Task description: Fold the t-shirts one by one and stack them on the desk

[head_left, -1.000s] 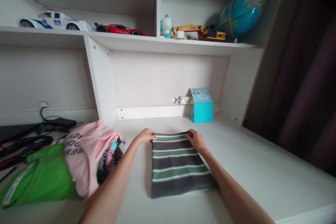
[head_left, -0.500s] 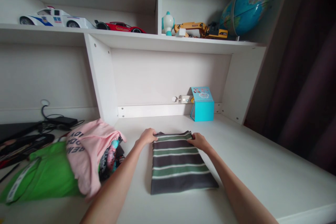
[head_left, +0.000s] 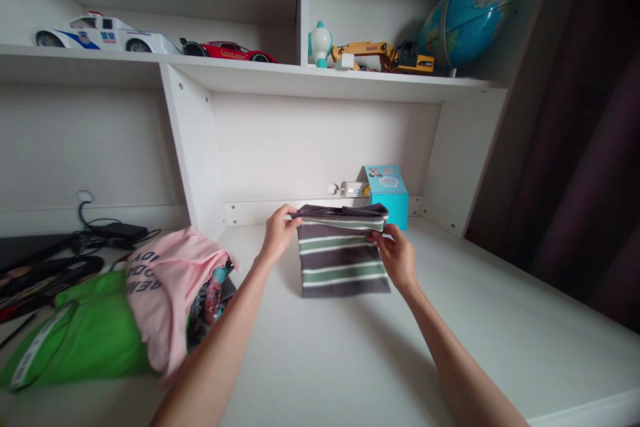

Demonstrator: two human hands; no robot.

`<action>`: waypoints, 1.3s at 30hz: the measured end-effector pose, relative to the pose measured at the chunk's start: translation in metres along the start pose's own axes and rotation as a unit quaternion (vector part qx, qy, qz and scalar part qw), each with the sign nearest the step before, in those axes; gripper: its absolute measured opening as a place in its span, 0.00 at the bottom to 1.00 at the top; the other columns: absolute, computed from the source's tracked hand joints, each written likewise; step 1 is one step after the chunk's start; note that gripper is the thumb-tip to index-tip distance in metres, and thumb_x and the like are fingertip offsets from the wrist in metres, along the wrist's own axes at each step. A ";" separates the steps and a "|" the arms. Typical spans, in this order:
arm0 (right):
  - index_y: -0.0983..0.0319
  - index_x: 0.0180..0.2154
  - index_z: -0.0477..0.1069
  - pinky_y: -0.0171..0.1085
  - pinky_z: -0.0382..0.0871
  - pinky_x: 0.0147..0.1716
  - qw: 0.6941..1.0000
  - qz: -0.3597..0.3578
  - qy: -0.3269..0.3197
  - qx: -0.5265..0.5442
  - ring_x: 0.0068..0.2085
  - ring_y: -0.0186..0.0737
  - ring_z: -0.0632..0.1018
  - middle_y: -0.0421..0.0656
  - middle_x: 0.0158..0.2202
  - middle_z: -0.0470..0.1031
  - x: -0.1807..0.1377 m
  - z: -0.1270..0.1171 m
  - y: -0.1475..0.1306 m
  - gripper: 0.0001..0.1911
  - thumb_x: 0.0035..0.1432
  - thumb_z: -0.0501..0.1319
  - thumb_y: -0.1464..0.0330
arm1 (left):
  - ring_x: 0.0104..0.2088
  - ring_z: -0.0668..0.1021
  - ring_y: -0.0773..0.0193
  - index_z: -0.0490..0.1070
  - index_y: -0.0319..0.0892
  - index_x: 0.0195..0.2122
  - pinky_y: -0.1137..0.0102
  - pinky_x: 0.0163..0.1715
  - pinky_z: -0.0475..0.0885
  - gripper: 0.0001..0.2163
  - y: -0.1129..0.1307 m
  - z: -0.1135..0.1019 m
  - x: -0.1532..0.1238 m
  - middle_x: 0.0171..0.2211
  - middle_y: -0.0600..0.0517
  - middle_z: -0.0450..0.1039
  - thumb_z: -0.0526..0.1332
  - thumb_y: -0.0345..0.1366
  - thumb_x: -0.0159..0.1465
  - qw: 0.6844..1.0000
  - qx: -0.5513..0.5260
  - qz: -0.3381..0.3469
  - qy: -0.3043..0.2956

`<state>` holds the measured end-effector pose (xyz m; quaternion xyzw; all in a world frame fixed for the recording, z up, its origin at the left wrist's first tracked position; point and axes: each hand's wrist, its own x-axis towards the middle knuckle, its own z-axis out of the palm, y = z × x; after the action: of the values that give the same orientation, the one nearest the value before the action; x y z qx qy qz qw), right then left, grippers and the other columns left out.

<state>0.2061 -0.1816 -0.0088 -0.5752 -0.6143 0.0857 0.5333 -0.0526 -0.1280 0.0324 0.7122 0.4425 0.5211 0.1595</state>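
Observation:
A folded striped cloth garment, dark grey with green and white bands, hangs between my two hands above the white desk. My left hand pinches its upper left corner between thumb and fingers. On the other side, my right hand grips the right edge a little below the top. The upper edge is folded over and shows several dark layers. Which kind of garment it is, I cannot tell.
A pink shirt and green clothing lie heaped at the left, beside cables and a black adapter. Behind the cloth stands a blue desk calendar. Toy cars and a globe sit on the shelf above.
Both hands have lifted the striped garment from the desk, so it now hangs upright. My right hand's grip sits lower on the edge than the left's. The clothes heap stays put.

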 end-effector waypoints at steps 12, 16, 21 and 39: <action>0.62 0.33 0.69 0.30 0.62 0.23 0.965 -0.141 -0.219 0.037 0.22 0.31 0.68 0.40 0.24 0.71 -0.024 -0.008 -0.049 0.16 0.58 0.51 0.57 | 0.47 0.72 0.56 0.71 0.41 0.41 0.69 0.48 0.63 0.16 -0.056 -0.043 0.005 0.44 0.46 0.73 0.57 0.24 0.50 0.948 0.251 -0.148 -0.130; 0.61 0.40 0.71 0.38 0.65 0.44 0.966 -0.150 -0.204 -0.052 0.44 0.41 0.72 0.46 0.45 0.72 -0.015 0.006 -0.023 0.14 0.58 0.49 0.65 | 0.46 0.73 0.58 0.70 0.39 0.46 0.72 0.45 0.64 0.18 -0.055 -0.040 0.005 0.44 0.45 0.72 0.57 0.28 0.52 0.944 0.244 -0.146 -0.168; 0.54 0.52 0.65 0.47 0.54 0.54 0.903 -0.073 -0.366 -0.214 0.58 0.51 0.61 0.44 0.57 0.62 -0.017 0.011 0.007 0.25 0.50 0.59 0.64 | 0.37 0.77 0.60 0.74 0.41 0.40 0.75 0.36 0.67 0.16 -0.039 -0.029 0.000 0.37 0.49 0.77 0.63 0.36 0.48 0.928 0.187 -0.137 -0.291; 0.45 0.60 0.42 0.62 0.31 0.55 0.833 -0.056 -0.515 -0.194 0.62 0.60 0.30 0.40 0.65 0.31 -0.046 0.039 -0.026 0.41 0.48 0.48 0.40 | 0.41 0.76 0.53 0.75 0.44 0.40 0.72 0.36 0.68 0.21 -0.036 -0.022 -0.007 0.43 0.47 0.75 0.66 0.37 0.41 0.881 0.259 -0.161 -0.360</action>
<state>0.1500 -0.2068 -0.0316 -0.5041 -0.8352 0.2189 0.0214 -0.0892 -0.1188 0.0129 0.7855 0.5825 0.0623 0.1992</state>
